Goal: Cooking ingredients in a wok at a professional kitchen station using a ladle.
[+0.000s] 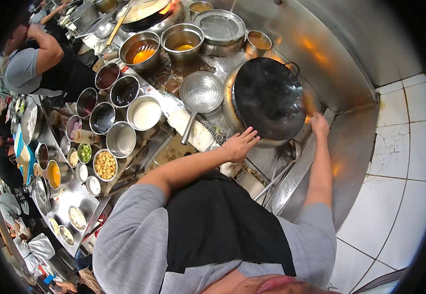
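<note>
A: Where was the black wok?

B: It sat on a round metal ring on the cooking counter, close to the steel wall. Its inside was dark, with a grey shine in the middle, and a small loop handle showed at its far edge.

A: And how was the left hand?

B: It was just beside the near-left edge of the wok, with the back of the hand upward and the fingers stretched. It grasped nothing. Whether the fingertips touched the rim, I could not tell.

A: Was the right hand also free?

B: No — it was bent around the lower end of a brown thing, at the right edge of the wok. This thing was blurred, so I could not tell its kind.

A: Which things were about them?

B: A perforated ladle rested to the left of the wok, its handle pointing toward the person. Farther left stood several steel bowls, one of them holding white liquid. Some long-handled tools lay between the two forearms, near the wok.

A: Was anybody else there?

B: Yes — a co-worker in a grey shirt stood at the upper left, well apart from the wok.
</note>
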Motion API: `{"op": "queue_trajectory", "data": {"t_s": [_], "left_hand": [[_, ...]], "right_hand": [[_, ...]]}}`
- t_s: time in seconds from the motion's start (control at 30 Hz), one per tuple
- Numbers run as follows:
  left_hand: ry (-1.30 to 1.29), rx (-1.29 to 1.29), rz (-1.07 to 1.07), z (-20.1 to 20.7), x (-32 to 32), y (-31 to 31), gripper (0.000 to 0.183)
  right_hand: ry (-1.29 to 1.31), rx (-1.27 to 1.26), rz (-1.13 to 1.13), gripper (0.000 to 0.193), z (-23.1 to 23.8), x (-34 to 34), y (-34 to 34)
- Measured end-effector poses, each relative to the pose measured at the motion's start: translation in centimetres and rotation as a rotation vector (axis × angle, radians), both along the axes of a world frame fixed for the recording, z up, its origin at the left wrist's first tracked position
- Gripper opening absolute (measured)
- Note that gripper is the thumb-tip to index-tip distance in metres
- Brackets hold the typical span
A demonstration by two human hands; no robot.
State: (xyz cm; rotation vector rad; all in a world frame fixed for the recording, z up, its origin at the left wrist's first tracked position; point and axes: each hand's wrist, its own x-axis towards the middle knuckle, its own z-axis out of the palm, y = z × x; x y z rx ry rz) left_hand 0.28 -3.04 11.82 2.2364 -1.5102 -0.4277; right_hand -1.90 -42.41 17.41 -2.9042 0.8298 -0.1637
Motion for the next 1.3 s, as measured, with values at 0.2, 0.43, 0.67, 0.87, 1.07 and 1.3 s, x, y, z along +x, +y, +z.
{"op": "queue_trajectory", "data": {"t_s": [0.2, 0.43, 0.67, 0.87, 1.07, 1.3], "left_hand": [[-0.017, 0.014, -0.017, 0.5, -0.1, -0.5, 0.076], [0.005, 0.001, -0.055, 0.8, 0.6, -1.3, 0.078], [0.028, 0.071, -0.043, 0.8, 0.3, -0.4, 0.078], [0.03, 0.036, -0.055, -0.5, 0.3, -1.0, 0.081], [0.043, 0.047, -0.072, 0.6, -0.1, -0.8, 0.08], [0.009, -0.006, -0.047, -0.1, 0.0, -0.8, 0.078]], "right_hand": [[-0.139, 0.63, -0.115, 0.042, -10.1, 5.3, 4.9], [-0.145, 0.484, 0.049, 0.041, -7.6, 7.6, 5.5], [-0.15, 1.167, 0.043, 0.047, -5.5, 9.1, 16.6], [-0.063, 0.389, 0.059, 0.049, -7.3, 6.5, 5.3], [-0.023, 0.832, -0.033, 0.049, -9.0, 4.7, 11.4], [0.249, 0.848, 0.088, 0.044, -3.6, 0.2, 6.2]]}}
